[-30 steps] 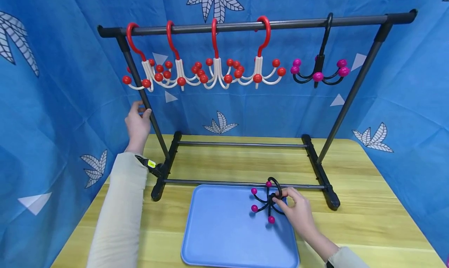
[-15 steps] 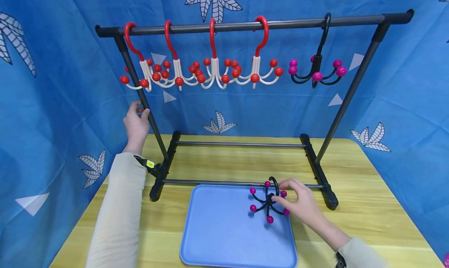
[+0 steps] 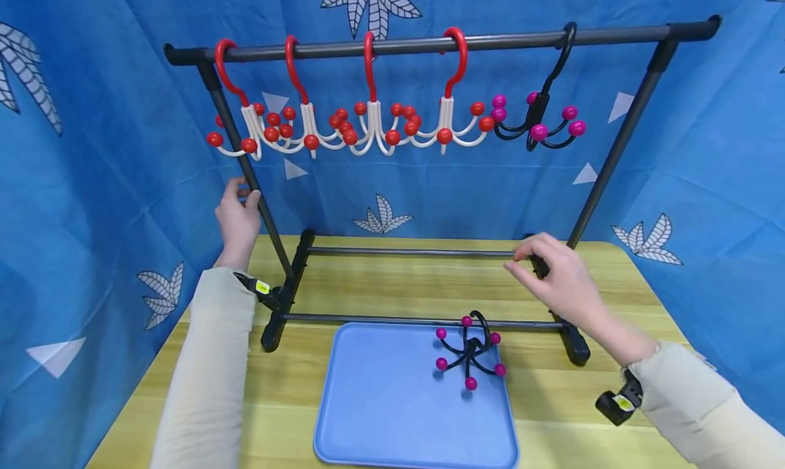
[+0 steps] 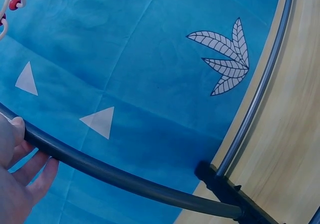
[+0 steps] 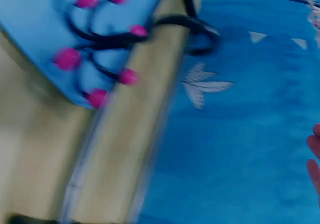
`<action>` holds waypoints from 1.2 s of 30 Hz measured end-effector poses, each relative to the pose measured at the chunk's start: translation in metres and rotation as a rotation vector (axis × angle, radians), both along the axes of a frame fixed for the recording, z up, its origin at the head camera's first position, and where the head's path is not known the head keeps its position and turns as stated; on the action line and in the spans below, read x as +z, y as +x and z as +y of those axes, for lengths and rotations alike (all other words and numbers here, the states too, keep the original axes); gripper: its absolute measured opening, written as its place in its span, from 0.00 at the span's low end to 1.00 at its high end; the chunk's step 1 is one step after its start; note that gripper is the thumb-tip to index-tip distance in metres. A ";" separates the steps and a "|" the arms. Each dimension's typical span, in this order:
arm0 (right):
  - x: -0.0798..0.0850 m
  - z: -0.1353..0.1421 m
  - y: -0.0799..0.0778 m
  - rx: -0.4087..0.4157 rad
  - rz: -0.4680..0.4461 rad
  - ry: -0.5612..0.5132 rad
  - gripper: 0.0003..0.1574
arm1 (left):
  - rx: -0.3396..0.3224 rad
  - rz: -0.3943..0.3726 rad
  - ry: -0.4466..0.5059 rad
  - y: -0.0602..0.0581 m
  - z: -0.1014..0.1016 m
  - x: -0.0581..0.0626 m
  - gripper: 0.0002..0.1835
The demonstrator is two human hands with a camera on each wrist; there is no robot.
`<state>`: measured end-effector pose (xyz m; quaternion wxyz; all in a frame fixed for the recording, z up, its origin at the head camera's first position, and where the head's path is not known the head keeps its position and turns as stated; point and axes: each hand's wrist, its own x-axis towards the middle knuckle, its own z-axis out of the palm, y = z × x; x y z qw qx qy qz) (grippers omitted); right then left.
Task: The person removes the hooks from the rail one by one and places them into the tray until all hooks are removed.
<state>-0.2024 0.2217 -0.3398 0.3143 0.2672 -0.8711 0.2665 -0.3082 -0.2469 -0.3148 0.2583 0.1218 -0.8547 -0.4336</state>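
Observation:
My left hand (image 3: 238,213) grips the left post (image 3: 268,220) of a dark clothes rack. In the left wrist view, the thumb and fingers of that hand (image 4: 22,169) curl round the post (image 4: 120,178). My right hand (image 3: 559,278) is in the air by the rack's right foot, thumb and fingers apart, holding nothing. A black multi-hook hanger (image 3: 470,347) with magenta ball tips rests on the blue tray (image 3: 392,404), its hook curving up. A matching black hanger (image 3: 537,111) hangs tilted on the top rail (image 3: 411,46), above the right hand.
Several white hook hangers with red hooks and ball tips, such as this white hanger (image 3: 446,114), hang along the rail's left and middle. Lower bars (image 3: 417,252) join the rack's feet on the wooden table (image 3: 392,285). A blue patterned curtain (image 3: 429,196) stands behind.
My right hand has let go of the black hanger on the tray and moved up and right. The black hanger on the rail has swung left at its lower end. The left hand still grips the post.

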 end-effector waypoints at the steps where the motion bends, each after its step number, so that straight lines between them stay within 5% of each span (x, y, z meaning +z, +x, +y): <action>1: 0.010 0.000 -0.003 0.006 0.033 -0.009 0.09 | 0.003 0.001 -0.001 0.000 0.000 0.000 0.19; 8: 0.075 0.002 -0.013 -0.021 0.125 -0.039 0.07 | 0.009 0.007 -0.020 -0.001 -0.001 -0.003 0.19; 14: 0.113 0.002 -0.019 -0.083 0.162 -0.014 0.10 | 0.000 0.019 -0.022 0.000 -0.002 -0.003 0.18; 20: 0.144 0.002 -0.031 -0.209 0.172 -0.104 0.18 | 0.002 0.025 -0.040 0.000 -0.001 -0.004 0.18; 30: 0.176 0.003 -0.054 -0.398 -0.113 -0.322 0.29 | -0.012 0.014 -0.023 0.000 -0.002 -0.006 0.19; 36: 0.183 -0.004 -0.066 -0.452 -0.219 -0.349 0.32 | -0.023 0.017 -0.033 0.001 -0.002 -0.003 0.19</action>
